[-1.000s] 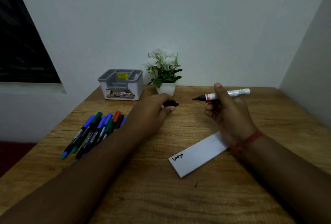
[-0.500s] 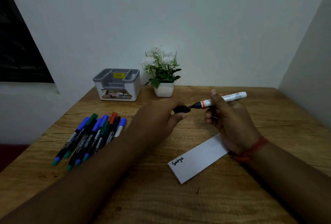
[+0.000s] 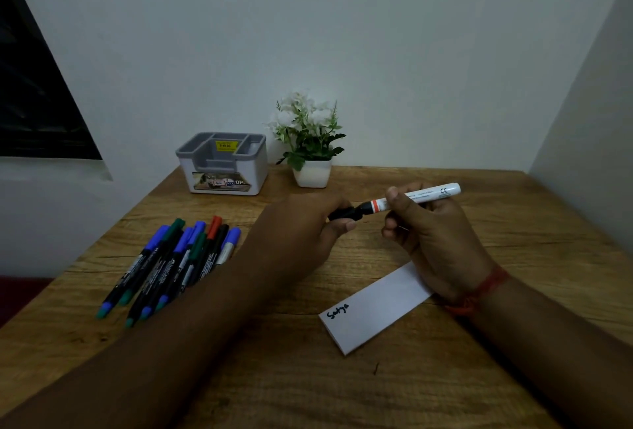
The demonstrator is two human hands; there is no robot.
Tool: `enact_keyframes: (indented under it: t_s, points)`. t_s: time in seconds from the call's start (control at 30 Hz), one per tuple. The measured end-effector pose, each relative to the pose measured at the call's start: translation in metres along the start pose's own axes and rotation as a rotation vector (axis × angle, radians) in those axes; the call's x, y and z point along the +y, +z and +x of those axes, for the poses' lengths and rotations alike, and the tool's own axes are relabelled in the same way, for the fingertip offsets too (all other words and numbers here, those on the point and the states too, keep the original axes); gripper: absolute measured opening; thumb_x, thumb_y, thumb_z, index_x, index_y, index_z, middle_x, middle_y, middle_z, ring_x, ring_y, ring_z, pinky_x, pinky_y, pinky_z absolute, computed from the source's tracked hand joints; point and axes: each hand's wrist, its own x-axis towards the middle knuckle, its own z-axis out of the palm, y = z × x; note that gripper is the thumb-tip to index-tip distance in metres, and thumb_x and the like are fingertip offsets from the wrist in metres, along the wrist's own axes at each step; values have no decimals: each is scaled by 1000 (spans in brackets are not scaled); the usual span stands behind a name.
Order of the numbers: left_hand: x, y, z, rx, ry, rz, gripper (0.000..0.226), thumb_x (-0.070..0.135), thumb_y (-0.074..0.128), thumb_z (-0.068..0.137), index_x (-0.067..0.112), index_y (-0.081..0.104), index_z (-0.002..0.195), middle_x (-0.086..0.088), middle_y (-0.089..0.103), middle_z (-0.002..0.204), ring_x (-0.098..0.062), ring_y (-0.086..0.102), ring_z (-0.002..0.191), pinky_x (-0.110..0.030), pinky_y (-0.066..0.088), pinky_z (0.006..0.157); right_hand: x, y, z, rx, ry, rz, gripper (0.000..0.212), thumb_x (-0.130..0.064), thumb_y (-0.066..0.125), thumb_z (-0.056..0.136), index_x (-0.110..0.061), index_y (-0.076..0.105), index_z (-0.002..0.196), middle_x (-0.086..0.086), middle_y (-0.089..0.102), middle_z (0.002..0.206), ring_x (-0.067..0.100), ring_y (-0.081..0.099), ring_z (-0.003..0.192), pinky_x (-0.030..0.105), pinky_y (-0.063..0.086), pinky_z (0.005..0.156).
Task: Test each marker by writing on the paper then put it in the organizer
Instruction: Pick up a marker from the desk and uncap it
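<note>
The right hand holds the white marker level above the counter, grip clamped round its barrel; the left hand pinches the black cap at its tip; paper lies below; spare markers lie left; organizer stands behind.

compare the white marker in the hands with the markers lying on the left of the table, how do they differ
The white marker is held above the table by the right hand, the left hand on its black cap; the pile of markers lies untouched on the wood. Its barrel is white and looks thicker; theirs are black and slim, with blue, green or red caps. All are markers.
</note>
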Motion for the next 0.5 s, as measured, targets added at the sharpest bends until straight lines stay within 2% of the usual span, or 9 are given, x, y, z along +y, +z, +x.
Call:
enact_keyframes:
  t_s: [0.13,0.27,0.5]
  points:
    - [0,-1,0,18,9,6,21,38,58,95,30,66,113,12,67,92,-3,55,78,-26,43,62,1,1,1,9,13,46,16,-22,71,78,-11,61,84,2,64,71,12,59,62,25,56,59]
    - [-2,-1,1,26,20,6,21,38,58,96,30,65,114,16,63,91,-1,50,76,-18,34,58,1,1,1,9,16,70,14,-22,70,80,-11,62,84,2,65,72,11,61,62,24,57,61]
    - [-1,2,0,13,42,26,22,41,58,95,32,65,114,16,63,90,-1,51,77,-18,36,61,2,3,-1,-5,19,87,15,-20,70,80,-8,63,87,4,66,72,9,64,63,22,59,62]
